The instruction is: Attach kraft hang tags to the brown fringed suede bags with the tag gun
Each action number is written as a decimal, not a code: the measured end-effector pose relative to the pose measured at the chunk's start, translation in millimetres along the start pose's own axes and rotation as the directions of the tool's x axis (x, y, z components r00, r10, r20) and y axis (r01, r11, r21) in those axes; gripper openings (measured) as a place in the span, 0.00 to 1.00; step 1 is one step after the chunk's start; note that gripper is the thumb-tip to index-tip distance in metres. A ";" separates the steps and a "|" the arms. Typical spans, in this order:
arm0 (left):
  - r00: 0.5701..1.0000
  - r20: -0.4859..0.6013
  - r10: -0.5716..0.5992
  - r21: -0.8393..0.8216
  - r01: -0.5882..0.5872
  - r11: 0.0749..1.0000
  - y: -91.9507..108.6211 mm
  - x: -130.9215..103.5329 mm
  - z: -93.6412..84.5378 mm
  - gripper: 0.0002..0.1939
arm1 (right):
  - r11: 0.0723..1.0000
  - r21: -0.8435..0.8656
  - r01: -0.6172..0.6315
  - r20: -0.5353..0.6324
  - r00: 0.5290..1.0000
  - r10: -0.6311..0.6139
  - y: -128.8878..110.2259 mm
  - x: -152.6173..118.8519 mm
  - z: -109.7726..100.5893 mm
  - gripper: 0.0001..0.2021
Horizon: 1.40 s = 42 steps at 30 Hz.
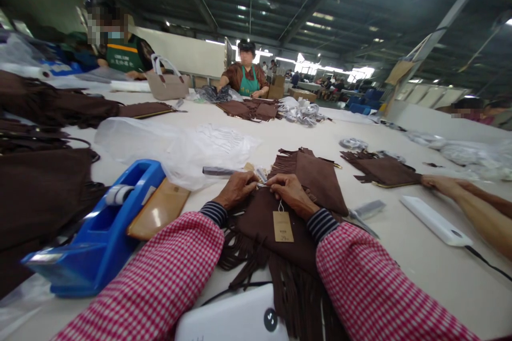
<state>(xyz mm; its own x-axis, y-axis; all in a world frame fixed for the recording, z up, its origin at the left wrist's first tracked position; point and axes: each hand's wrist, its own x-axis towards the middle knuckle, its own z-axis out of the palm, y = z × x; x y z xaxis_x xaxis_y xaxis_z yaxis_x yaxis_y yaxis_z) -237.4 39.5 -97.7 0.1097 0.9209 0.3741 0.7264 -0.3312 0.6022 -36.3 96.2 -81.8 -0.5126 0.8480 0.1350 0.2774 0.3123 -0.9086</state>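
My left hand (pixel 238 190) and my right hand (pixel 292 193) meet at the upper edge of a dark brown fringed bag (pixel 256 218). Thumbs and fingers of both are pinched together around something small and whitish, too small to name. Below my right hand a tan paper tag (pixel 283 226) hangs on a white string and lies against the bag. Long fringe (pixel 298 287) spreads toward me. Another brown fringed bag (pixel 320 178) lies just behind my right hand. A dark-handled tool (pixel 219 171) rests beyond my left hand.
A blue tape dispenser (pixel 100 229) and a tan flat case (pixel 160 210) sit at left, near piled brown bags (pixel 44 192). A white device (pixel 236 317) lies in front. At right, a co-worker's hand (pixel 442 184) touches a brown bag (pixel 386 170) near a white corded device (pixel 436 219).
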 end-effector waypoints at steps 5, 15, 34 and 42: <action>0.998 0.068 0.014 0.227 -0.029 0.973 9.7 -1.1 -0.5 0.09 | 1.000 -0.003 0.015 0.002 1.000 -0.015 2.0 0.1 -0.1 0.12; 0.987 0.145 0.076 0.575 -0.146 0.805 26.8 -5.9 5.8 0.11 | 1.000 -0.001 0.008 -0.013 1.000 -0.008 0.0 -1.3 0.4 0.12; 0.984 -0.095 -0.151 0.121 0.162 0.979 -0.5 -3.7 -7.7 0.10 | 1.000 0.015 -0.022 0.087 0.996 0.021 -15.7 5.5 6.0 0.09; 0.869 0.024 -0.494 -0.184 0.489 0.852 2.6 1.0 -22.1 0.18 | 0.999 0.036 0.038 0.015 0.999 -0.039 -9.5 -4.8 9.4 0.09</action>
<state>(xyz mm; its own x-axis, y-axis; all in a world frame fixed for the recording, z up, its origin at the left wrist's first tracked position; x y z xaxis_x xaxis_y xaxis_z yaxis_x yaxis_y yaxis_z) -250.3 34.9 -80.2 -0.2467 0.9690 0.0105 0.5476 0.1305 0.8265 -44.1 85.2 -77.5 -0.5347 0.8290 0.1642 0.2283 0.3287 -0.9164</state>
